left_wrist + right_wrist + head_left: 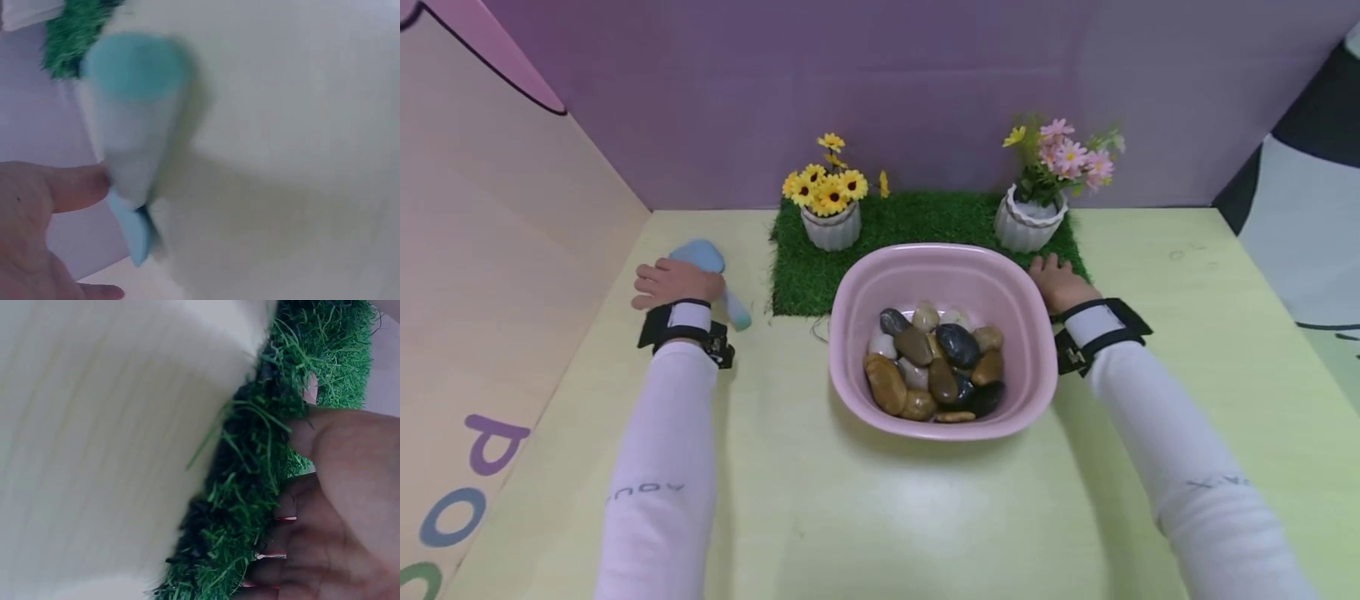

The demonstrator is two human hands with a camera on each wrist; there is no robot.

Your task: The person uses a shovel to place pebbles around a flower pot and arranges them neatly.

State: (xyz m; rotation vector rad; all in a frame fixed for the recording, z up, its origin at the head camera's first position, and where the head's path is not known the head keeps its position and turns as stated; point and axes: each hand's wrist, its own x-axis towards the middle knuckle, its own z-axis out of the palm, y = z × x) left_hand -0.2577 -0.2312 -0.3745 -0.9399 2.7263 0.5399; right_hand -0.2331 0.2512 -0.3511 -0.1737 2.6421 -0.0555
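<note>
My left hand (679, 283) is over a small shovel-like tool (700, 252) with a light blue head and a grey handle ending in teal. Its fingers are spread, and in the left wrist view the thumb is at the narrow end of the handle (140, 119), though contact is unclear. My right hand (1062, 286) lies on the edge of the artificial grass mat (250, 506), beside the right rim of a pink basin (842, 367). Nothing shows in its loosely bent fingers. Smooth stones (913, 343) in brown, black and white fill the basin's bottom.
Behind the basin, two white pots stand on the mat: one with yellow flowers (831, 196) at left, one with pink flowers (1070, 158) at right. A purple wall (925, 83) closes the back of the pale table (887, 517). A cream panel (497, 250) borders the left.
</note>
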